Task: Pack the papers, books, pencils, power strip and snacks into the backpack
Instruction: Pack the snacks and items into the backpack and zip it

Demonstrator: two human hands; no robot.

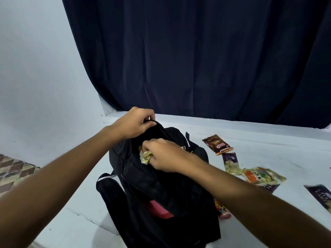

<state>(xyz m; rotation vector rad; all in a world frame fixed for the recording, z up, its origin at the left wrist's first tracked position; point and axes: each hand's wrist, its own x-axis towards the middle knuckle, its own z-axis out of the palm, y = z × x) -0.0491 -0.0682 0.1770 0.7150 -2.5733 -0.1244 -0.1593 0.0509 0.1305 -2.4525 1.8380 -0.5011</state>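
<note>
Two bare hands are seen over a black backpack point(161, 185) that stands on a white worktop point(268, 140). The top edge of the backpack's opening is pinched and held up by the left hand point(136, 123), its fingers point(150, 116) curled round the fabric rim. A yellowish-green snack packet point(146, 156) is gripped by the right hand point(164, 154) at the mouth of the open compartment, with the fingers closed on it and only a crumpled part of it shown. Something pink point(159, 210) is seen low in the backpack, though what it is cannot be told.

More snacks are left on the worktop to the right of the backpack: a brown chocolate wrapper point(217, 144), a purple packet point(231, 161) just below it, an orange-and-green packet point(263, 177) beside that, another dark purple packet point(320, 196) near the right edge, and a red-and-pink candy packet point(223, 210) partly hidden under the right forearm. A dark blue curtain point(197, 59) is hung behind the worktop.
</note>
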